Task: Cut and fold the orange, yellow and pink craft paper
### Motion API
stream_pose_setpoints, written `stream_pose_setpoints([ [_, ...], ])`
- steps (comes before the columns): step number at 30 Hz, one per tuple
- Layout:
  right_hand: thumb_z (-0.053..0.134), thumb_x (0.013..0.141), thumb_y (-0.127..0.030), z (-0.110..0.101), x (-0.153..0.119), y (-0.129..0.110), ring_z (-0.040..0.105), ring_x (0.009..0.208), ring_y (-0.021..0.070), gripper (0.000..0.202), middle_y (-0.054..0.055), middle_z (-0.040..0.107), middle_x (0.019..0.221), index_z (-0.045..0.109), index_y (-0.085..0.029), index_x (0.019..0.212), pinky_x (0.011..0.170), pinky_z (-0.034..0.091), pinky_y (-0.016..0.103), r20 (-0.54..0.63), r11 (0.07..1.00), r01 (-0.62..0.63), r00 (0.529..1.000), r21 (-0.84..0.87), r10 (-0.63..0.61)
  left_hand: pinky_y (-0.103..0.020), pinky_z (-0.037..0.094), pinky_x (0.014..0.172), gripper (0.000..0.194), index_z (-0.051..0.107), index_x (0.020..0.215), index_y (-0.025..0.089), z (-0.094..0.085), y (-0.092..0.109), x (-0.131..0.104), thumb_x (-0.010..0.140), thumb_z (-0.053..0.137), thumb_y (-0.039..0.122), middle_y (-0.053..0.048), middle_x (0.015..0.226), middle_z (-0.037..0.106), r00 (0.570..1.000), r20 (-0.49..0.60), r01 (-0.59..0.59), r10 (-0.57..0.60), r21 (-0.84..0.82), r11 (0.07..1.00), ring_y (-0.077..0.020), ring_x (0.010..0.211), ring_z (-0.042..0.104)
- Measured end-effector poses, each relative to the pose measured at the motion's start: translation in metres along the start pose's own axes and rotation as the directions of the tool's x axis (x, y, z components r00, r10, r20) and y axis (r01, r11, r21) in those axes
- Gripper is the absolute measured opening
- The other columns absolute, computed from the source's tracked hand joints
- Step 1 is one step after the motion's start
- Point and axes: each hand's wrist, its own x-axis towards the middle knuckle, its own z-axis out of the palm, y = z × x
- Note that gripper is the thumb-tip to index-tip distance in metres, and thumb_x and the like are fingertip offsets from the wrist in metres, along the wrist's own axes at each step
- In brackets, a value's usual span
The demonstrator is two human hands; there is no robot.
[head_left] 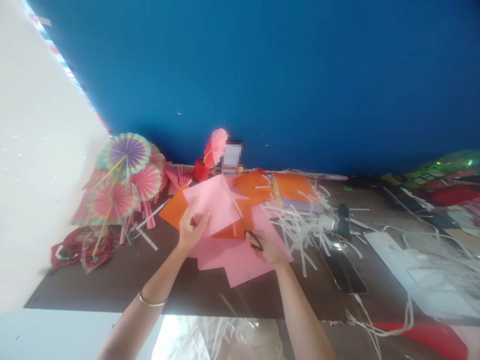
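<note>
My left hand [192,226] grips the lower left edge of a pink paper sheet [212,205], thumb on top, holding it above the pile. In my right hand [265,246] is a pair of scissors [255,240], fingers closed round the dark handles. The blades point up and left, along the sheet's right side; whether they are open is hard to make out. Beneath lie more pink sheets [232,265] and orange sheets [173,207], overlapping on the dark table [157,285].
Folded paper fans [125,152] stand at the left by a red plastic package [69,247]. White paper strips [300,230] are heaped to the right, beside a phone [345,267] with a cable. A red tape roll [201,170] sits at the back near the blue wall [262,75].
</note>
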Motion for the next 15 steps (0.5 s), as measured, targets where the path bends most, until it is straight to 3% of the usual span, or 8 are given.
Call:
stream_pose_setpoints([
  [15, 0.053, 0.075, -0.055, 0.0020, 0.0020, 0.0005, 0.035, 0.040, 0.0085, 0.042, -0.005, 0.039, 0.045, 0.043, -0.020, 0.055, 0.041, 0.023, 0.024, -0.026, 0.996, -0.028, 0.999, 0.088, 0.030, -0.036, 0.042, 0.100, 0.048, 0.054, 0.122, 0.020, 0.0001, -0.0024, 0.0000, 0.078, 0.062, 0.038, -0.010, 0.127, 0.055, 0.999, -0.008, -0.039, 0.039, 0.008, 0.999, -0.0248, 0.122, 0.047],
])
